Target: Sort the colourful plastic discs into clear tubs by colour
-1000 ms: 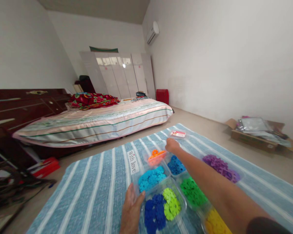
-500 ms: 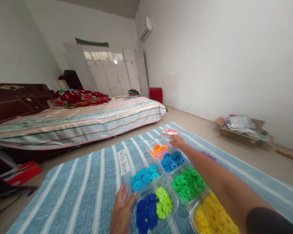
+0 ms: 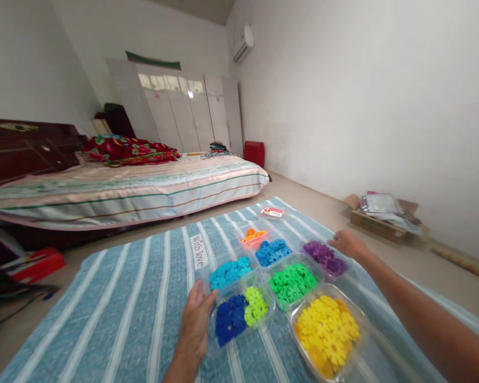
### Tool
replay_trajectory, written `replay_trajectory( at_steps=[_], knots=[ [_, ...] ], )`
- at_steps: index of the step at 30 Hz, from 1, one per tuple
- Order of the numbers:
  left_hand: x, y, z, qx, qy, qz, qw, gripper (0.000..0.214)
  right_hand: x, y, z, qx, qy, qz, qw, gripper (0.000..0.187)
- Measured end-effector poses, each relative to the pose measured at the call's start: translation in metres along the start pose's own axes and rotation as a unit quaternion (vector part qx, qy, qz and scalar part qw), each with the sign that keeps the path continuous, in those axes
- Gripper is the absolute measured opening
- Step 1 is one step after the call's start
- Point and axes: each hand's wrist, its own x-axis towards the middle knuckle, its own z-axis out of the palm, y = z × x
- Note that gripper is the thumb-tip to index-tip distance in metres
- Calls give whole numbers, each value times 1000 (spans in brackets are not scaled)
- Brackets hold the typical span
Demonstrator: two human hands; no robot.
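My left hand [image 3: 195, 314] grips the left side of a clear plastic tub holding dark blue flower-shaped pieces [image 3: 230, 318] and lime ones [image 3: 256, 306], its thumb over the rim. Light blue pieces [image 3: 230, 273] fill the tub just beyond. My right hand [image 3: 348, 244] is at the far right corner of the tub of purple pieces [image 3: 323, 257]; its fingers are bent and blurred, and I cannot tell whether they touch the rim. Between the hands stand tubs of blue [image 3: 273, 252], green [image 3: 292, 282] and orange pieces [image 3: 254, 235]. Yellow pieces [image 3: 327, 332] fill the nearest tub.
A blue-and-white striped cloth [image 3: 139, 298] lies under the tubs. A red-and-white card [image 3: 272, 211] rests at its far end. Beyond are a bed [image 3: 143, 197] and a red case [image 3: 254, 155]. An opened cardboard box [image 3: 377, 222] sits on the floor at right.
My right hand has moved right, from near the card to beside the purple pieces, uncovering them and the yellow tub. My left hand stays at its tub. The view has shifted slightly.
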Motion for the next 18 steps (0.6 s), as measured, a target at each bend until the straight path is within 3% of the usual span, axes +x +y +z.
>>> replay_trajectory(
  at_steps=[4,11,15,18],
  knots=[
    [0,-3,0,-9,-1,6,1000,65,-17,19,14,49,-20,21,998,27],
    [-6,-2,3,-39,-3,15,999,64,-18,15,31,159,-6,65,985,26],
    [-9,-2,4,-63,2,12,998,58,-28,19,36,230,51,79,969,30],
    [-7,-4,3,-81,1,14,997,47,-50,29,38,259,116,75,956,45]
  ],
)
